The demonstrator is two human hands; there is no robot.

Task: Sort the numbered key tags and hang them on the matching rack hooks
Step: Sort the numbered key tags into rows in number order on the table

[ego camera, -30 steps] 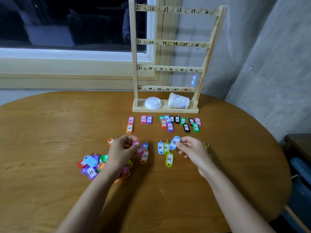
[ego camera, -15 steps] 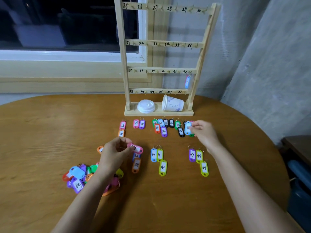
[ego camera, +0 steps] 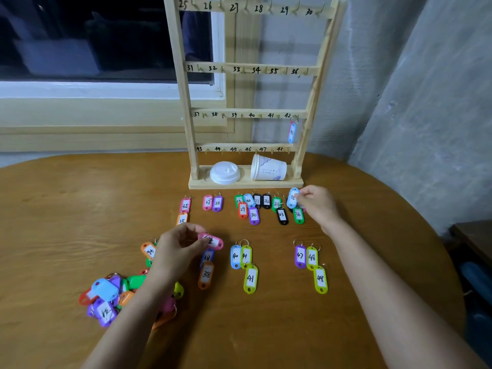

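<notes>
- Right hand (ego camera: 316,206): the thumb and fingertips pinch a light-blue plastic key tag (ego camera: 292,197), held at the right end of the far row of tags, just in front of the rack's base. Its number is too blurred to read.
- Left hand (ego camera: 175,249): the fingers are curled and pinch a pink plastic key tag (ego camera: 214,242) just above the counter. Its label is smeared and unreadable.
- Pair marked 38: a dark-blue tag (ego camera: 207,258) and an orange tag (ego camera: 206,275) lie one behind the other, just right of the left hand.
- Near row: a blue tag 40 (ego camera: 235,256) touches a yellow-green tag 41 (ego camera: 246,255), with a second 41 just nearer. Well to the right lie a purple tag 47 (ego camera: 300,256) and two yellow-green tags marked 48.
- Far row (ego camera: 253,206): small groups of sorted tags numbered from 25 to 36 lie flat in front of the rack.
- Unsorted heap of mixed-colour tags (ego camera: 106,296): this lies left of the left forearm, partly hidden by it.
- Pale wooden rack (ego camera: 183,102): it stands upright at the far edge, with four rails of hooks marked 25 to 48. One blue tag with a pink rim (ego camera: 292,132) hangs from hook 42.
- Rack base: a white paper cup (ego camera: 269,170) lies on its side beside a white plastic lid (ego camera: 225,173).
- Round brown wooden counter (ego camera: 80,209): it carries everything listed above.
</notes>
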